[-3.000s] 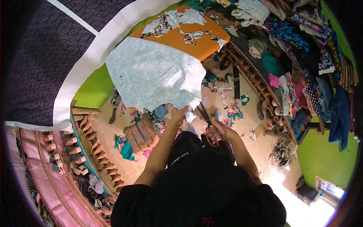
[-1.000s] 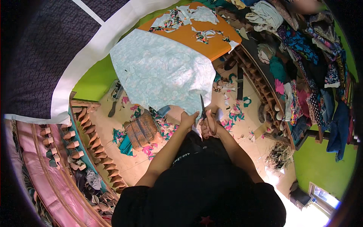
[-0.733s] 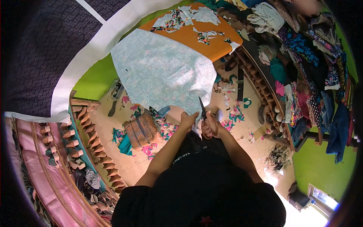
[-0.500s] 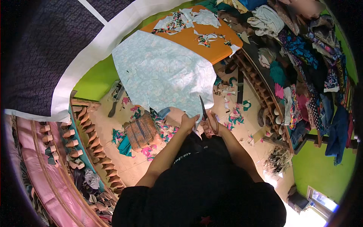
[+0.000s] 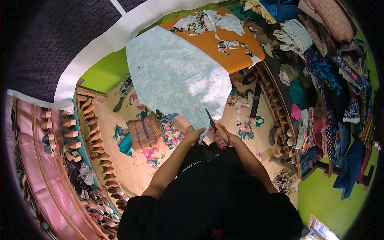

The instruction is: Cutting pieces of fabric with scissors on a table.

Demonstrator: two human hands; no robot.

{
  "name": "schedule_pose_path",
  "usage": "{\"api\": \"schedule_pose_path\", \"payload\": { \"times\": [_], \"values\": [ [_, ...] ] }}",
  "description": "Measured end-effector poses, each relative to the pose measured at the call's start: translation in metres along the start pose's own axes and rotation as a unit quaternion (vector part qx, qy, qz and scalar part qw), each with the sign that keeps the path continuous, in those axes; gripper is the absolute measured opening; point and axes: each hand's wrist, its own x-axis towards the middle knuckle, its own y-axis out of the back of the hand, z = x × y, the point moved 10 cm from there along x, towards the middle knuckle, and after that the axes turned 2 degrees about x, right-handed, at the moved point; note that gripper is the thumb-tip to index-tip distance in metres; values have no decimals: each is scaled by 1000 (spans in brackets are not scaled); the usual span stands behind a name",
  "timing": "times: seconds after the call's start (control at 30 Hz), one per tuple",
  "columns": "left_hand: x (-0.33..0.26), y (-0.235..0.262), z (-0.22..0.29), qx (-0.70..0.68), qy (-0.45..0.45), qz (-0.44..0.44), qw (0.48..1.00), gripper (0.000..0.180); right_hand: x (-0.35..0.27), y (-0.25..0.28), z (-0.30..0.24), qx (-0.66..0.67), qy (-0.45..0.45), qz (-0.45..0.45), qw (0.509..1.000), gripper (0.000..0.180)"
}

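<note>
A large pale blue-white sheet of fabric (image 5: 176, 76) with faint curved outlines spreads out in front of me. My left hand (image 5: 194, 134) pinches its near edge, close to my chest. In my right hand (image 5: 222, 138) is a pair of dark scissors (image 5: 211, 119), fingers wrapped round the handles. The blades point up and away, beside the fabric's near right edge. Whether any fabric lies between the blades I cannot tell. The far right part of the sheet reaches over an orange table (image 5: 240, 56).
Fabric scraps (image 5: 228, 23) lie on the table. A strapped brown bundle (image 5: 146, 133) sits on the floor at left among pink and green offcuts (image 5: 150, 154). Racks of wooden shoe lasts (image 5: 102, 150) stand left and right. Clothes (image 5: 316, 116) pile up at right.
The whole view has shifted a little. The scissors blades tilt further left and lie lower. My left hand still pinches the fabric, slightly lower and further left.
</note>
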Motion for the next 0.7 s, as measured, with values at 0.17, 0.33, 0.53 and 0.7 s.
{"api": "schedule_pose_path", "payload": {
  "times": [0.17, 0.33, 0.53, 0.7],
  "values": [
    [-5, -3, 6, -25, -16, -12, 999, 29, 4, 11, -11, -78, 4, 21, 997, 66],
    [-18, -4, 22, 6, -8, 8, 1000, 38, 4, 11, -19, -146, 33, -28, 988, 63],
    [-12, -1, 2, -29, 5, 0, 1000, 45, 8, 21, -18, -138, -31, -25, 990, 63],
    [-17, 3, 12, -42, -25, 47, 998, 36, 8, 29, -28, -195, 21, -4, 981, 62]
  ]
}}
